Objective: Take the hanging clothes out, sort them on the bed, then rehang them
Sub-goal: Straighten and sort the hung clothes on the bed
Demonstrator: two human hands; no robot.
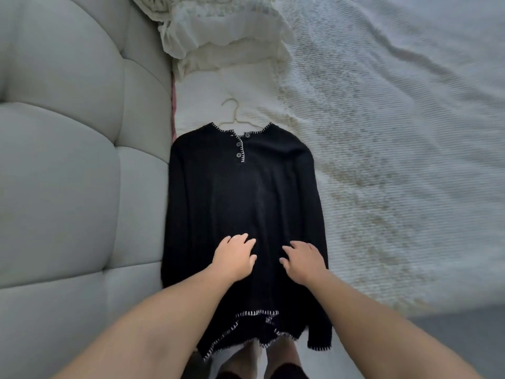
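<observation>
1. A padded headboard [68, 160] in pale grey, tufted into soft bulging panels, fills the left side of the view.
2. A thin pink strip [173, 105] shows in the seam where the headboard meets the bed.
3. The bed [396, 132] takes up the middle and right, covered in a white textured spread with long creases and faint yellowish mottling.
4. At the top centre, cream-white ruffled clothes [224, 31] lie heaped on the bed, just beside the headboard.
5. Below that heap a pale wire hanger [232, 113] lies flat, its hook pointing toward the ruffled heap and its shoulders hidden inside the neck of the black sweater [240, 192].
6. The black sweater is spread face up on the bed along the headboard's edge. It has long sleeves laid down its sides, white blanket stitching round the neckline, placket, cuffs and hem, and three grey buttons at the neck. Its hem hangs past the near edge of the bed.
7. The left hand [235, 257] rests palm down on the sweater's lower half, fingers relaxed and spread, gripping nothing.
8. The right hand [304, 261] lies beside it, also flat on the fabric, fingers loosely extended.
9. A grey strip of floor [464, 329] shows at the lower right.
</observation>
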